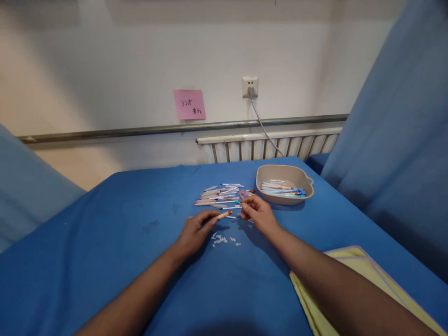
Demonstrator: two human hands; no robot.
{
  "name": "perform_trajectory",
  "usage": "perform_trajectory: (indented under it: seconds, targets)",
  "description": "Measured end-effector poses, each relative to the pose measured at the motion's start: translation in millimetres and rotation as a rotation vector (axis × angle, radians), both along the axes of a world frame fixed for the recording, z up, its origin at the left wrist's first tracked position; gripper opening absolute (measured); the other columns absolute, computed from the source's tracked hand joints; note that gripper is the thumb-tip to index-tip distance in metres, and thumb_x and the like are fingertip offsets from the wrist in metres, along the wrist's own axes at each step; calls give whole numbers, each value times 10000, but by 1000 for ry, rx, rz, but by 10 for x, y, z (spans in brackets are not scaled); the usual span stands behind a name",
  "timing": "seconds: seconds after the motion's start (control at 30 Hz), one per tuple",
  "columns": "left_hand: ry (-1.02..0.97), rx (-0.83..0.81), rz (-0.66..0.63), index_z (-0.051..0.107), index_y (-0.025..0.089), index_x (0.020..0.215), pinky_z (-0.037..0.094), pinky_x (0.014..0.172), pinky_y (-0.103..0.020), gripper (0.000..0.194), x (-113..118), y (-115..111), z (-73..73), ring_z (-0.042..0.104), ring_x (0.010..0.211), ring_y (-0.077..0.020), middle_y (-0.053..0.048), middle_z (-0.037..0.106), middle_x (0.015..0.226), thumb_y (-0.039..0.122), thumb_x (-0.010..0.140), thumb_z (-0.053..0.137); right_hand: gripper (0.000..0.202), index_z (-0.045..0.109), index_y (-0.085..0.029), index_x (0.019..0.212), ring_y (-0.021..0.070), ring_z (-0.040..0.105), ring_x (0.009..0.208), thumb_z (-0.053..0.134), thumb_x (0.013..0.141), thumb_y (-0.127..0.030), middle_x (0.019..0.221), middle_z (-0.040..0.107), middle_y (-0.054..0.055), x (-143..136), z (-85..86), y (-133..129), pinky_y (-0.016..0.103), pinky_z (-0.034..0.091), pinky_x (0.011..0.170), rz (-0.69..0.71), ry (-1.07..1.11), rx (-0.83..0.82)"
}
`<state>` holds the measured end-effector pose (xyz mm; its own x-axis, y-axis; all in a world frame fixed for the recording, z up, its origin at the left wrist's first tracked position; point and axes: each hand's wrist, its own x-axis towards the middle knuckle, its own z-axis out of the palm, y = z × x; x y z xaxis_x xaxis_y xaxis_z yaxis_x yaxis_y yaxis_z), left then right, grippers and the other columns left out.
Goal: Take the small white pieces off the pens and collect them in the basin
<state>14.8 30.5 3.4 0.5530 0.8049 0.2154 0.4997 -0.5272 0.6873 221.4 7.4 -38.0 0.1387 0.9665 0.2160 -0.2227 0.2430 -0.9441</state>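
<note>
My left hand (199,231) pinches an orange pen barrel (224,215) that points right and slightly up, with a darker end. Across from it, my right hand (258,212) has its fingertips pressed together. A small teal-blue piece (238,201) shows beside those fingertips; whether they grip it, I cannot tell. Just beyond both hands lies a loose pile of pen barrels and thin refills (217,195). Several small white cone-shaped pieces (220,239) are scattered on the blue cloth (157,280) nearer to me, below the hands.
A beige plastic basin (284,171) behind my right hand holds several pens (280,189) with blue and orange parts. A folded yellow cloth (345,266) lies under my right forearm. Blue curtains (392,140) hang at the sides, with a wall and metal rail (147,131) behind.
</note>
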Motion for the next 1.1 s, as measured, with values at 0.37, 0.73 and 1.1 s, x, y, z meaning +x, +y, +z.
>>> perform_trajectory:
  seconds: [0.37,0.73,1.1]
  targets:
    - [-257,-273,26,650,182,1026,434,784,-273,289,25,-96,-61,578,861,-173,-47,661,944,359,820,551,175,577,-191,885,106,532,588,595,779,-329,684,559,-19,-83,182,-217,230,475,546,-98,-101,166]
    - [-293,-248,5,643,173,989,421,898,-336,245,-7,-112,-103,585,948,-199,-63,669,995,328,815,565,127,598,-200,915,119,537,604,567,809,-262,684,571,-6,-92,161,-298,249,460,588,-144,-355,293]
    - [-293,-197,27,619,175,953,439,844,-329,208,-48,-107,-150,577,890,-184,-46,649,930,298,787,598,127,608,-211,900,126,516,605,532,810,-258,687,580,0,-115,317,-411,257,436,602,-185,-512,381]
